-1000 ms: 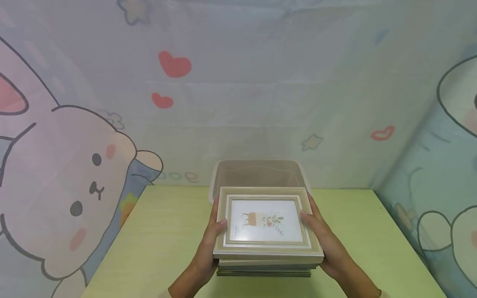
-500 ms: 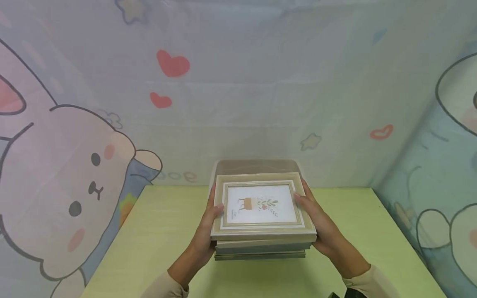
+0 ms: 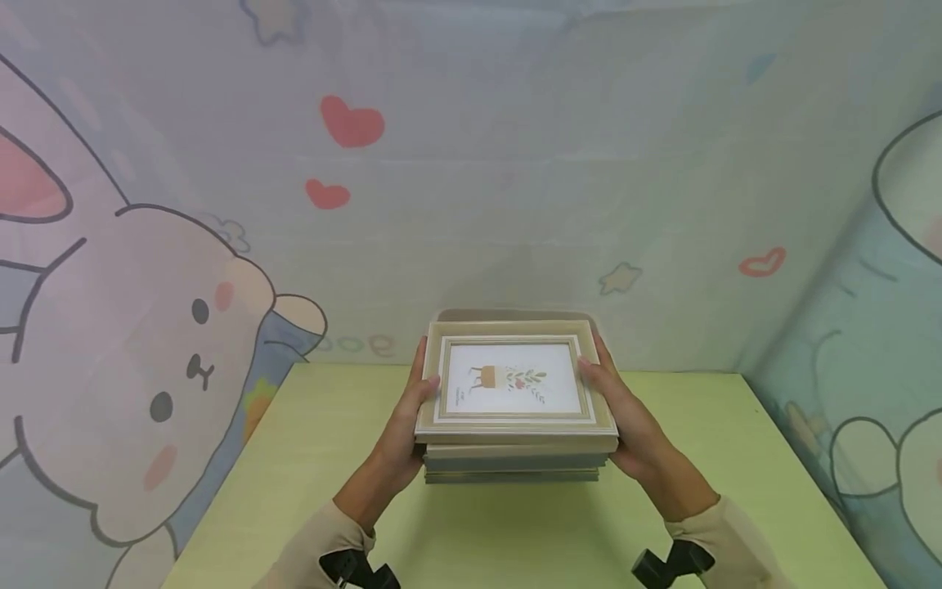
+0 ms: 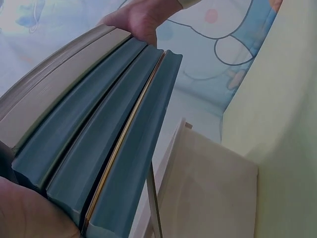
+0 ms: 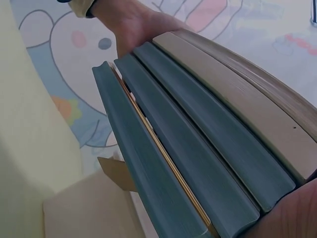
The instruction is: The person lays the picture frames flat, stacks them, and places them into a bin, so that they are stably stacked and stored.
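I hold a stack of several picture frames point(image 3: 511, 384) level between both hands, above the green table point(image 3: 515, 532). The top frame is beige with a white print of a small plant. My left hand point(image 3: 410, 415) grips the stack's left side, thumb on the top frame. My right hand point(image 3: 616, 411) grips the right side the same way. In the left wrist view the frame edges point(image 4: 99, 148) are beige on top and blue-grey below, with the right hand point(image 4: 143, 20) at the far end. The right wrist view shows the same edges point(image 5: 198, 148) and the left hand point(image 5: 133, 25).
A translucent beige bin point(image 3: 515, 314) stands at the table's back edge, mostly hidden behind the stack; its rim and wall point(image 4: 213, 183) lie under the frames, and the bin point(image 5: 89, 213) also appears below them in the right wrist view. Cartoon-print fabric walls close in the back and sides.
Both hands have carried the stack away from me, from over the middle of the table towards the back, so it now covers most of the bin.
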Demonstrator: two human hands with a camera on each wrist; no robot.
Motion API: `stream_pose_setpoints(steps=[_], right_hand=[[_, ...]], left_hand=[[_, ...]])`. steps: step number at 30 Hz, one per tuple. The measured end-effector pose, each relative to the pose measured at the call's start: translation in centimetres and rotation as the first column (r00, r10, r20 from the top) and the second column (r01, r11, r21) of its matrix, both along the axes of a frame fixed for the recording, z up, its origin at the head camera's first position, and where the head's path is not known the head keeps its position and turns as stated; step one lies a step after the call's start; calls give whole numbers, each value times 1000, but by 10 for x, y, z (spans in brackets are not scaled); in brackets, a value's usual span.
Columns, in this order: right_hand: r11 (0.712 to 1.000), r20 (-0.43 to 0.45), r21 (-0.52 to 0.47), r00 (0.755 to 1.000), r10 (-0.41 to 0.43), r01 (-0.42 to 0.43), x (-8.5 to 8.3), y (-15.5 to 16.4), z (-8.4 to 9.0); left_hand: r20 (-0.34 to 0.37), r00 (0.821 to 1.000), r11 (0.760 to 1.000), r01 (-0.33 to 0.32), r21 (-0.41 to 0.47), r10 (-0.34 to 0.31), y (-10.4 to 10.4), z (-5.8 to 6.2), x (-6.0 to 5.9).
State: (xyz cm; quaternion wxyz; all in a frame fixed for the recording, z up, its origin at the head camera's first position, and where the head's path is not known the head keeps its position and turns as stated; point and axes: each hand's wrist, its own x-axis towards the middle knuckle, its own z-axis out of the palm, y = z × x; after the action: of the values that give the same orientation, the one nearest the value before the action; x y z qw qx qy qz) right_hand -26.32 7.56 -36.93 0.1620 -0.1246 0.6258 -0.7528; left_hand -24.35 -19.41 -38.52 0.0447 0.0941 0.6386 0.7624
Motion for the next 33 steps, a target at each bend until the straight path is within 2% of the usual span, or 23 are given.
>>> stream_pose_setpoints(steps=[8, 13, 20, 23, 29, 33], right_hand=[[999, 0, -42, 1000, 3, -3, -4, -3, 2], [1000, 14, -21, 1000, -11, 12, -15, -4, 4], [1000, -18, -8, 1000, -20, 20, -38, -3, 11], [1000, -6, -19, 1000, -20, 20, -43, -3, 14], [1000, 34, 12, 999, -21, 20, -37, -2, 17], [1000, 36, 25, 999, -20, 19, -31, 0, 28]], left_hand=[[-16, 1000, 1000, 18, 6, -18, -2, 3, -9], [-11, 1000, 1000, 9, 4, -9, -1, 5, -18], [-31, 999, 1000, -15, -8, 14, 1, 20, -35], [-14, 1000, 1000, -19, -6, 19, 1, 24, -39], [31, 999, 999, -37, -5, 37, 4, 23, -33], [34, 999, 999, -38, -18, 38, 5, 33, -27]])
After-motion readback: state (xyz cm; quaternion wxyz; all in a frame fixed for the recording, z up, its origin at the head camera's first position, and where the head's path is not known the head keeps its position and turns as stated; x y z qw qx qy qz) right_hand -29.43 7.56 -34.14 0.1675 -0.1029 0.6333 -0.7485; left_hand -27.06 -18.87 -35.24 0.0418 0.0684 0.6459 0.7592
